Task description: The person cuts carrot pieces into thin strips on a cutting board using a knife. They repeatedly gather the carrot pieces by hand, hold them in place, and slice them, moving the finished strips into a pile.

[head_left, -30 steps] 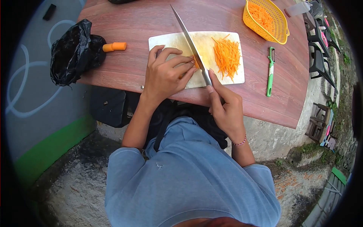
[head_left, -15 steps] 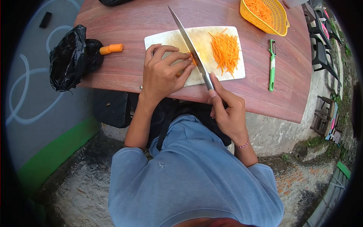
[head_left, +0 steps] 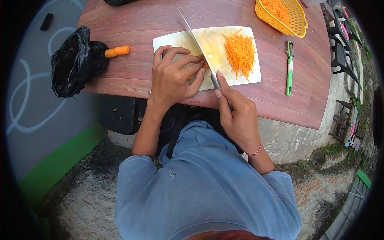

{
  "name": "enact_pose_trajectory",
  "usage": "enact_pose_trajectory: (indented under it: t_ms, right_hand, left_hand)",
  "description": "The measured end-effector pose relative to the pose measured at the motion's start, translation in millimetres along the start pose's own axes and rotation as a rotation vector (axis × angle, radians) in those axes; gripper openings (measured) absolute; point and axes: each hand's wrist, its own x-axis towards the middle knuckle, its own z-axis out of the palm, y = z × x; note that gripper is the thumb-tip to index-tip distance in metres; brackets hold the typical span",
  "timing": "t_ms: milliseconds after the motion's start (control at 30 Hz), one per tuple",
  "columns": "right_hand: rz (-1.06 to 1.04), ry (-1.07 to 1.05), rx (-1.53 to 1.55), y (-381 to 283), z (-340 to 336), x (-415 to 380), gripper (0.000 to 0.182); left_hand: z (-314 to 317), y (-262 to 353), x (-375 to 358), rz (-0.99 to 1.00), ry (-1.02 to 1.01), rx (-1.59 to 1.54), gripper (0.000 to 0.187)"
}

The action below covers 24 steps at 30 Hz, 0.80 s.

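Note:
My left hand (head_left: 176, 74) rests on the left part of the white cutting board (head_left: 256, 76), its bent fingers holding a piece of carrot (head_left: 189, 79) that is mostly hidden under them. The handle of a long knife (head_left: 197, 40) is in my right hand (head_left: 238, 112). Its blade stands edge-down beside my left fingertips and points to the far left. A pile of thin carrot strips (head_left: 240, 54) lies on the right side of the board.
A yellow basket (head_left: 298, 20) with carrot strips stands at the back right. A green peeler (head_left: 289, 68) lies right of the board. On the left, a black plastic bag (head_left: 74, 64) touches a carrot piece (head_left: 117, 52). The wooden table (head_left: 136, 76) has its near edge below my wrists.
The knife and my right hand have shifted slightly left, and the blade now shows narrower from above. My left hand has barely moved.

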Motion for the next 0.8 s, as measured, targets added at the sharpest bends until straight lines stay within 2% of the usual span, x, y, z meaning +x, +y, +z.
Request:
enact_pose_trajectory:
  t_ms: [67, 167, 300, 400, 467, 667, 800]
  right_hand:
    - [-0.074, 0.046, -0.015, 1, 8, 17, 0.046]
    - [-0.060, 0.053, 0.028, 1, 14, 31, 0.042]
    - [-0.086, 0.034, 0.005, 5, 6, 16, 0.046]
    - [-0.044, 0.006, 0.032, 8, -6, -4, 0.045]
    - [0.059, -0.012, 0.121, 12, -8, -13, 0.045]
    - [0.108, -0.033, 0.168, 11, -6, -9, 0.044]
    - [0.068, -0.020, 0.203, 10, -5, -9, 0.044]
  left_hand:
    - [0, 1, 0, 0.000, 0.005, -0.005, 0.011]
    - [-1, 1, -1, -0.003, -0.010, 0.001, 0.012]
    - [-1, 1, -1, -0.013, 0.000, 0.002, 0.013]
    - [1, 2, -1, -0.004, 0.008, 0.004, 0.013]
    - [2, 1, -1, -0.001, 0.008, 0.005, 0.013]
    - [2, 2, -1, 0.001, 0.023, 0.021, 0.013]
    - [1, 3, -1, 0.004, 0.022, 0.008, 0.012]
